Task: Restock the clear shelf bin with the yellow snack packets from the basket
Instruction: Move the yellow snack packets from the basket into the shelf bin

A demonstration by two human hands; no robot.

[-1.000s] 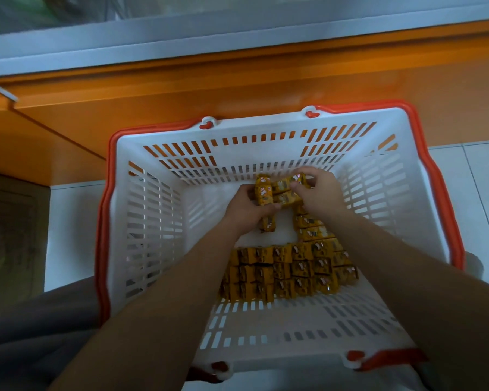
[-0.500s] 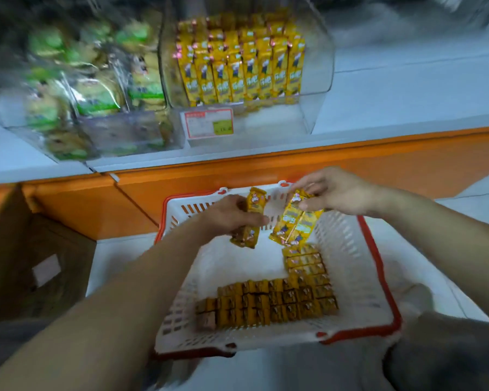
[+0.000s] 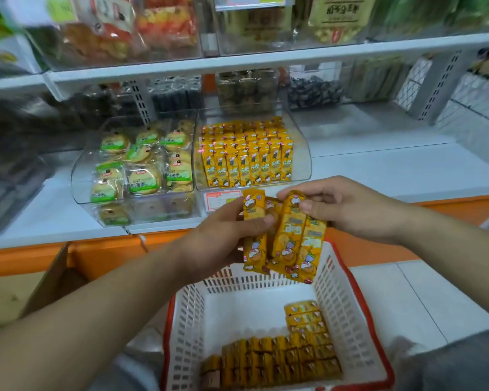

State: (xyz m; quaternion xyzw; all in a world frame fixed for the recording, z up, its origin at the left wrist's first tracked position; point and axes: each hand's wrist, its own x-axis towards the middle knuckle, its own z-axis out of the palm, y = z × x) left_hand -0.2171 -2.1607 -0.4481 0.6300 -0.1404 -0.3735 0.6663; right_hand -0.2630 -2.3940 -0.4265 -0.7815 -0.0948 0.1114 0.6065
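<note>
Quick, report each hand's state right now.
Left hand: closed round a yellow snack packet.
Right hand: closed, pinching the tops of the other yellow packets.
</note>
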